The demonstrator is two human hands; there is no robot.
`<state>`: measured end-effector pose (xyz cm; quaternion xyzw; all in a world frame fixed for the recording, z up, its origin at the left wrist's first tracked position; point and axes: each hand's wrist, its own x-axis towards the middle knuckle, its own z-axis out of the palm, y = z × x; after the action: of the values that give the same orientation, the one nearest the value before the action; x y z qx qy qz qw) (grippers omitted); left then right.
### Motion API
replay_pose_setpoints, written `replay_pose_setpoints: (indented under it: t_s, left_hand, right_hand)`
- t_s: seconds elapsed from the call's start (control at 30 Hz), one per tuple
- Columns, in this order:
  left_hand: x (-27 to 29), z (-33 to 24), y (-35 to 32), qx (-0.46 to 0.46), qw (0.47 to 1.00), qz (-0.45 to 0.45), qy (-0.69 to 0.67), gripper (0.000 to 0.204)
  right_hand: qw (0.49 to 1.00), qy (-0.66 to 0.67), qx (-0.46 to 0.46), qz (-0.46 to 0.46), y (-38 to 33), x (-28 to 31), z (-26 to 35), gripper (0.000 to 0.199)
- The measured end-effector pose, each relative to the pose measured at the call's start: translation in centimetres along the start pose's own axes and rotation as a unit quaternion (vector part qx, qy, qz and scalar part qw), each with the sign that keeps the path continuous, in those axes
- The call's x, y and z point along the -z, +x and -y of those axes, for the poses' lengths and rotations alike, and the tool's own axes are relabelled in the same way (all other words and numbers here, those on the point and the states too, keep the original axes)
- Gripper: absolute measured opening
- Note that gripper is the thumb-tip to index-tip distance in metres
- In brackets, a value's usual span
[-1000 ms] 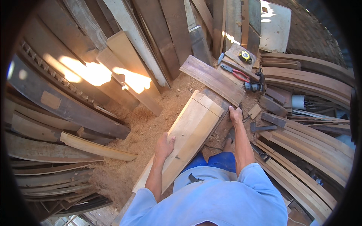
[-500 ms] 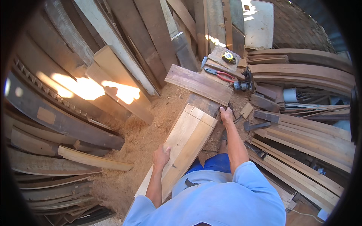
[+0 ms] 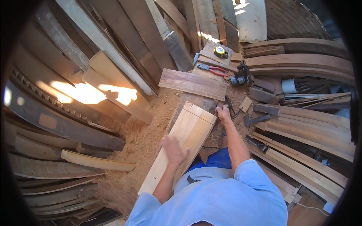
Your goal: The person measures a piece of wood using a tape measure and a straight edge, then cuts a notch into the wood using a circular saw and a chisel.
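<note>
A pale wooden board with a dark line drawn across its far end lies lengthwise before me on a low bench. My left hand, smeared by motion, is over the board's left part with its fingers apart and nothing in them. At the board's far right corner, my right hand is closed beside the bench edge; a dark, narrow thing shows at its fingers, too hidden to name. A reddish-brown plank lies across the bench just beyond the board.
Beyond the plank lie red-handled pliers, a yellow tape measure and a corded power tool. A hammer rests at the right near stacked boards. Planks lean on the left, above sawdust.
My left hand has come off the board's left edge and moved inward over its face, fingers opening. My right hand stays near the far corner. The whole view has shifted slightly.
</note>
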<state>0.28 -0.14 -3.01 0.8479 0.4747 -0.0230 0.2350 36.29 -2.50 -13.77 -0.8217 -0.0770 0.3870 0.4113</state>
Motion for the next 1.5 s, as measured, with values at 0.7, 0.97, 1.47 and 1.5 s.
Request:
replay_pose_setpoints:
  t_s: [0.7, 0.97, 1.47, 1.5]
  left_hand:
    - [-2.4, -11.4, 9.8, 0.081, 0.950, 0.219, 0.209, 0.152]
    - [-0.4, -13.7, 11.1, 0.234, 0.918, 0.238, 0.214, 0.159]
    - [-1.5, -16.3, 11.9, 0.210, 0.928, 0.246, 0.185, 0.158]
    - [0.1, -14.5, 11.4, 0.233, 0.922, 0.236, 0.201, 0.158]
  right_hand:
    - [0.985, -0.128, -0.019, 0.111, -0.9, 21.4, -20.5, 0.034]
    - [0.941, -0.327, -0.031, 0.082, -3.4, 37.2, -25.7, 0.032]
    - [0.978, -0.137, -0.152, -0.029, -9.8, 41.1, -28.7, 0.018]
    - [0.975, -0.072, -0.213, -0.006, -8.7, 38.6, -25.0, 0.017]
